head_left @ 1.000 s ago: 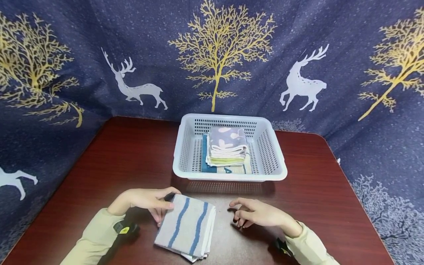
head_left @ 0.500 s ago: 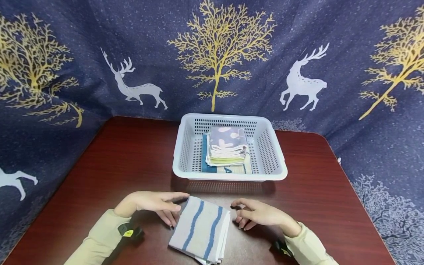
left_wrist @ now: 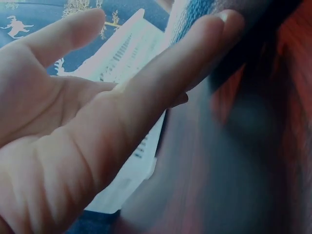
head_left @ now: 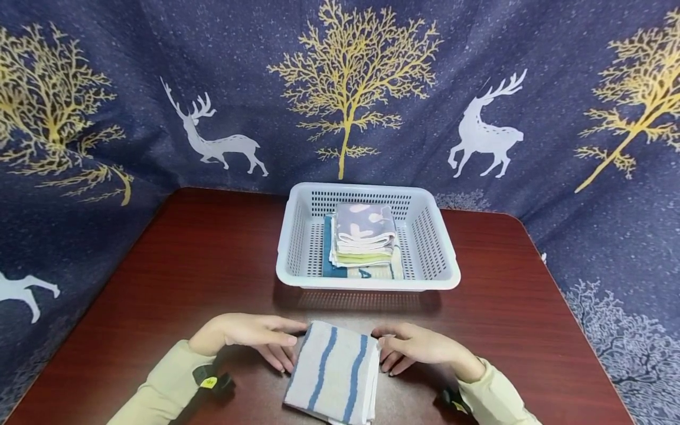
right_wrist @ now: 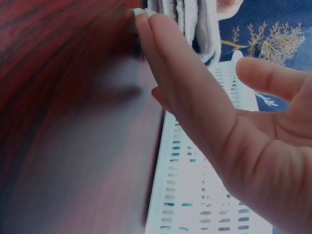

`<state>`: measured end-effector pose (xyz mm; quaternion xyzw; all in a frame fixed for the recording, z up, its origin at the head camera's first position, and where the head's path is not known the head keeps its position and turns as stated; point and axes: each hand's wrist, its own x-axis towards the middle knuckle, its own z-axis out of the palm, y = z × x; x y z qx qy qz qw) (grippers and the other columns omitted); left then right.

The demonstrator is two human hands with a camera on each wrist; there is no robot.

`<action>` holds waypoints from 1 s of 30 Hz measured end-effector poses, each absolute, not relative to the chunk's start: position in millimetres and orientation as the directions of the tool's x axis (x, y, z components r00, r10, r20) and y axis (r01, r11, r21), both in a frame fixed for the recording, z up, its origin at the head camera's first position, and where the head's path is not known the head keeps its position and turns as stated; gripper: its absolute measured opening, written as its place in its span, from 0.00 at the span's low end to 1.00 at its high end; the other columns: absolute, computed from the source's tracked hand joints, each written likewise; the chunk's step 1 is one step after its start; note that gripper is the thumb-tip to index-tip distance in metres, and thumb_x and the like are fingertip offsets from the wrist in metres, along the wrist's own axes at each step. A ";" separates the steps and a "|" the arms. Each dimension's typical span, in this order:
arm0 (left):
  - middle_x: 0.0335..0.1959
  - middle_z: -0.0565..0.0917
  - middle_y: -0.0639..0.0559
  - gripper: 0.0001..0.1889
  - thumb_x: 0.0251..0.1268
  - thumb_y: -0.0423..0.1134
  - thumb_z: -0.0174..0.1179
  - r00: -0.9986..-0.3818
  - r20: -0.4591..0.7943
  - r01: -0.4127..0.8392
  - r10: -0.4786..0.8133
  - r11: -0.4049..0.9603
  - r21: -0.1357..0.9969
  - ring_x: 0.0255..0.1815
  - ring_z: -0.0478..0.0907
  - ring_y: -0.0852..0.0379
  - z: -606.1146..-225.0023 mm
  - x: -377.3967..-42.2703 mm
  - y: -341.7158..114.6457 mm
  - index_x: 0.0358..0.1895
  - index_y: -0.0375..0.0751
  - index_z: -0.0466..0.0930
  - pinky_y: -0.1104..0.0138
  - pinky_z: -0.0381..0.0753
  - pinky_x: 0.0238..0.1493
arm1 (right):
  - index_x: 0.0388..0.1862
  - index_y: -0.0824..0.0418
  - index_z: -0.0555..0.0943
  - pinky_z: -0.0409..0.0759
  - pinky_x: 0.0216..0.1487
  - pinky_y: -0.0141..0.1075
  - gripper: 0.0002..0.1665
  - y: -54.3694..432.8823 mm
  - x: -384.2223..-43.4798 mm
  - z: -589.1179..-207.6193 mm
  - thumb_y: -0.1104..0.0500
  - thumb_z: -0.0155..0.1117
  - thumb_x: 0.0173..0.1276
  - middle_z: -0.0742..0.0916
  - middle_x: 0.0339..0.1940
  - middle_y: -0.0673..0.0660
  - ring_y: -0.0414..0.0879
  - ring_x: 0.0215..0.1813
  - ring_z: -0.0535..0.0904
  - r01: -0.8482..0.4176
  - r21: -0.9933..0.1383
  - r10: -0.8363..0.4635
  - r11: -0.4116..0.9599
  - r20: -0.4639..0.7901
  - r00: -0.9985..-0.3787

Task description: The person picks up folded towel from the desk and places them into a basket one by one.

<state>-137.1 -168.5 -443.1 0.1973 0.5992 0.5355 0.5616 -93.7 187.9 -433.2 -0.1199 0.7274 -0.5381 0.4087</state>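
A folded white towel (head_left: pixel 334 375) with wavy blue stripes lies on the table between both hands. At its left side is my left hand (head_left: pixel 255 336), fingers extended and fingertips right at the edge. My right hand (head_left: pixel 419 347) is at the opposite side, fingers loosely bent, with the index fingertip by the towel's upper right corner. In the right wrist view, the towel's stacked layers (right_wrist: pixel 195 24) show just beyond the fingertips. The left wrist view catches only a strip of the towel (left_wrist: pixel 190 17) past the fingers. Neither hand is curled round it.
Behind the towel stands a pale blue perforated plastic basket (head_left: pixel 366 283). Inside it is a stack of folded towels (head_left: pixel 366 227), with a grey-purple patterned one on top. The dark red wooden table (head_left: pixel 202 254) meets a blue curtain (head_left: pixel 223 53) printed with trees and deer.
The striped towel has slid right across the table, with my left hand following at its left edge. My right hand has stayed nearly in place, and the towel now reaches its fingertips.
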 end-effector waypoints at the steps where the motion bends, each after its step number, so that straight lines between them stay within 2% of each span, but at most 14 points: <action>1: 0.46 0.83 0.37 0.37 0.75 0.44 0.49 -0.286 -0.462 -0.373 0.840 0.346 0.861 0.51 0.83 0.45 -443.1 -136.1 -167.3 0.74 0.26 0.42 0.56 0.82 0.53 | 0.67 0.75 0.62 0.86 0.41 0.44 0.30 188.1 -93.6 -433.4 0.56 0.47 0.74 0.85 0.38 0.63 0.50 0.39 0.84 0.265 -0.880 -0.614 0.394 -0.467 -0.637; 9: 0.51 0.82 0.34 0.35 0.75 0.45 0.47 -0.261 -0.462 -0.414 0.848 0.334 0.847 0.53 0.82 0.46 -447.0 -131.5 -158.5 0.72 0.22 0.48 0.56 0.80 0.56 | 0.67 0.77 0.61 0.86 0.41 0.45 0.31 190.9 -94.3 -434.4 0.56 0.47 0.75 0.85 0.36 0.61 0.50 0.38 0.84 0.265 -0.882 -0.611 0.389 -0.462 -0.643; 14: 0.44 0.84 0.42 0.24 0.76 0.44 0.46 -0.277 -0.432 -0.431 0.858 0.291 0.854 0.49 0.84 0.50 -453.5 -128.6 -151.5 0.62 0.26 0.63 0.56 0.80 0.55 | 0.67 0.76 0.62 0.85 0.41 0.46 0.30 192.0 -95.0 -434.7 0.56 0.47 0.75 0.85 0.39 0.59 0.50 0.38 0.83 0.269 -0.883 -0.614 0.383 -0.462 -0.640; 17: 0.41 0.82 0.47 0.18 0.75 0.43 0.47 -0.317 -0.427 -0.443 0.847 0.266 0.856 0.44 0.85 0.52 -456.4 -126.5 -147.6 0.55 0.30 0.69 0.57 0.82 0.52 | 0.68 0.77 0.61 0.85 0.42 0.46 0.32 192.4 -95.0 -434.4 0.56 0.47 0.75 0.86 0.40 0.59 0.50 0.38 0.83 0.270 -0.884 -0.614 0.381 -0.460 -0.641; 21: 0.42 0.79 0.47 0.17 0.74 0.42 0.48 -0.368 -0.435 -0.470 0.821 0.239 0.850 0.42 0.84 0.53 -458.0 -124.3 -145.0 0.54 0.29 0.70 0.57 0.83 0.50 | 0.69 0.79 0.58 0.85 0.43 0.46 0.34 193.2 -95.6 -434.6 0.56 0.48 0.75 0.86 0.43 0.61 0.48 0.41 0.84 0.271 -0.888 -0.613 0.371 -0.453 -0.647; 25: 0.42 0.77 0.46 0.16 0.73 0.41 0.49 -0.392 -0.435 -0.481 0.811 0.222 0.848 0.42 0.84 0.53 -457.2 -123.6 -143.2 0.52 0.29 0.70 0.59 0.83 0.50 | 0.70 0.80 0.56 0.85 0.45 0.46 0.36 194.5 -97.0 -434.9 0.55 0.48 0.75 0.83 0.51 0.67 0.48 0.44 0.84 0.264 -0.899 -0.615 0.350 -0.433 -0.659; 30: 0.42 0.76 0.45 0.19 0.73 0.42 0.49 -0.416 -0.430 -0.500 0.801 0.194 0.844 0.43 0.83 0.52 -455.5 -124.1 -140.1 0.55 0.28 0.65 0.59 0.83 0.51 | 0.70 0.80 0.56 0.84 0.48 0.46 0.34 194.1 -98.3 -435.5 0.56 0.46 0.76 0.80 0.55 0.69 0.50 0.47 0.83 0.234 -0.915 -0.590 0.328 -0.392 -0.705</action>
